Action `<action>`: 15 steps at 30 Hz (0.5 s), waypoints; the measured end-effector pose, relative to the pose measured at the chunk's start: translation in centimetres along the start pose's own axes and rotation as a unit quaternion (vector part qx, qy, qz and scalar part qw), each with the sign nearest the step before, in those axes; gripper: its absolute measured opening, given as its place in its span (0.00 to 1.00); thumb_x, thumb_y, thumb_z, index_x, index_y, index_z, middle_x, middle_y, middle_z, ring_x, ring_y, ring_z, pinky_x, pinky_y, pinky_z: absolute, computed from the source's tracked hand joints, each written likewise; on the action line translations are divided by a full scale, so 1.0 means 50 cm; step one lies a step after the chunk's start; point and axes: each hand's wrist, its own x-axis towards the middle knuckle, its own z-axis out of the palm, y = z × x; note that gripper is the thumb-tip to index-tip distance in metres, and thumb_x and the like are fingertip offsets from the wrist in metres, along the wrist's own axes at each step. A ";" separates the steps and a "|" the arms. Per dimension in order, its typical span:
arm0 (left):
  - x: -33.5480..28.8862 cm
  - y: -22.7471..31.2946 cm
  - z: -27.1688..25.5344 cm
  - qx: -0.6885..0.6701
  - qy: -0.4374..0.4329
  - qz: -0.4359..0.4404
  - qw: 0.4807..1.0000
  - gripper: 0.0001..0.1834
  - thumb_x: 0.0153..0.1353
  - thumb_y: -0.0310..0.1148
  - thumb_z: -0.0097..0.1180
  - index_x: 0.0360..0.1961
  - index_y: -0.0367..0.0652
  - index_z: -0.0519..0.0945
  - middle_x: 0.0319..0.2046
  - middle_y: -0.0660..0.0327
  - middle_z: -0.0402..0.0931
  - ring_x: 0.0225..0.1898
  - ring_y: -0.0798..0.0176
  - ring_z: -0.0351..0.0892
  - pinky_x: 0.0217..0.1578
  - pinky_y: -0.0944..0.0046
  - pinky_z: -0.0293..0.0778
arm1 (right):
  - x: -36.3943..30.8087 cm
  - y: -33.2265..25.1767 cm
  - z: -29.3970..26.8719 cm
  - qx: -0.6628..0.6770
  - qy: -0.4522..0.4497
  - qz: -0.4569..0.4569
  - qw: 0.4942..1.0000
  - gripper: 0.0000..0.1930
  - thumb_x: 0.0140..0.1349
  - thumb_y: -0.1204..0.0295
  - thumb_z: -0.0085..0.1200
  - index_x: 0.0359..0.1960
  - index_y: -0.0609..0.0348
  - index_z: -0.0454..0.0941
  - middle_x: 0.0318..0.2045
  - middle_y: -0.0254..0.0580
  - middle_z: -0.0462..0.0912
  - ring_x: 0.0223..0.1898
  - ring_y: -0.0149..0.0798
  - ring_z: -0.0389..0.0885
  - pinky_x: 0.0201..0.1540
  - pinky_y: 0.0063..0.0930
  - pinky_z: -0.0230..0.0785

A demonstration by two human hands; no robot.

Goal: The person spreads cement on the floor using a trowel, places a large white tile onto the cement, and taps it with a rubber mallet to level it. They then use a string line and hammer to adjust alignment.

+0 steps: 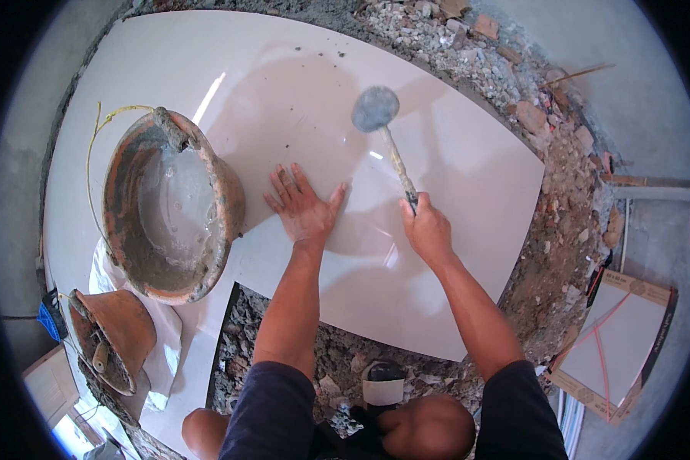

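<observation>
Large glossy white floor tiles (452,192) lie before me. My left hand (307,207) rests flat on them, fingers spread, with nothing in it. My right hand (428,230) is wrapped round the lower end of a mallet (395,157). Its round grey head (376,108) is up and away from me, over the tile; I cannot tell whether it touches. Left of my left hand stands a mortar-crusted bucket (228,195) with grey, watery slurry (175,203) inside and a yellow cord (92,169) at its rim.
A second, tilted bucket (130,330) holding a wooden-handled tool (100,357) stands at lower left beside a white sheet (165,345). Rubble (540,230) borders the tiles on the right. A boxed stack of tiles (613,337) leans there. Rough mortar (245,330) lies near my knees.
</observation>
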 end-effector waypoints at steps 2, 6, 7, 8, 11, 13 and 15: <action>-0.001 -0.001 -0.005 -0.001 0.006 0.000 1.000 0.55 0.57 0.72 0.43 0.70 0.35 0.51 0.71 0.44 0.45 0.74 0.45 0.33 0.68 0.35 0.32 | -0.015 0.014 0.015 0.051 0.044 -0.042 0.997 0.18 0.68 0.56 0.48 0.40 0.62 0.68 0.23 0.54 0.80 0.27 0.60 0.80 0.29 0.53 0.69; 0.002 0.004 -0.008 -0.001 -0.010 0.005 1.000 0.55 0.57 0.71 0.43 0.70 0.34 0.52 0.71 0.44 0.45 0.74 0.45 0.34 0.68 0.34 0.33 | -0.052 0.038 0.024 0.015 -0.052 -0.006 0.999 0.19 0.67 0.55 0.49 0.39 0.61 0.68 0.24 0.55 0.80 0.28 0.60 0.80 0.31 0.54 0.70; 0.001 0.004 -0.006 0.017 -0.023 -0.007 1.000 0.55 0.57 0.71 0.43 0.69 0.34 0.52 0.71 0.45 0.46 0.74 0.46 0.34 0.68 0.33 0.33 | -0.063 0.043 0.022 0.023 -0.019 0.018 0.999 0.19 0.67 0.55 0.49 0.39 0.62 0.69 0.24 0.56 0.80 0.28 0.61 0.80 0.31 0.53 0.70; -0.001 -0.001 -0.003 -0.009 -0.003 0.021 1.000 0.54 0.58 0.70 0.43 0.69 0.33 0.53 0.70 0.44 0.47 0.74 0.45 0.35 0.68 0.34 0.34 | -0.079 0.045 0.021 0.049 -0.002 0.024 0.999 0.19 0.67 0.56 0.49 0.39 0.62 0.70 0.23 0.56 0.80 0.28 0.61 0.80 0.31 0.52 0.70; -0.033 -0.039 0.006 -0.015 0.042 0.023 0.999 0.51 0.59 0.68 0.42 0.68 0.32 0.55 0.70 0.43 0.50 0.74 0.45 0.38 0.68 0.36 0.37 | -0.147 0.053 0.006 0.129 0.029 0.034 0.991 0.16 0.68 0.61 0.50 0.35 0.65 0.72 0.22 0.54 0.78 0.22 0.52 0.79 0.29 0.44 0.68; -0.066 -0.086 0.006 -0.001 0.056 0.012 0.998 0.50 0.62 0.66 0.40 0.69 0.32 0.54 0.70 0.44 0.49 0.74 0.46 0.39 0.69 0.39 0.37 | -0.201 0.057 -0.011 0.153 0.019 -0.002 0.988 0.14 0.69 0.63 0.49 0.37 0.65 0.72 0.20 0.46 0.76 0.20 0.39 0.75 0.27 0.37 0.68; -0.120 -0.138 0.001 -0.025 0.056 0.003 0.998 0.48 0.63 0.65 0.39 0.69 0.31 0.53 0.71 0.45 0.48 0.74 0.46 0.39 0.70 0.41 0.36 | -0.241 0.058 -0.027 0.200 -0.004 -0.024 0.979 0.14 0.67 0.63 0.51 0.38 0.65 0.71 0.22 0.50 0.77 0.24 0.46 0.79 0.30 0.40 0.70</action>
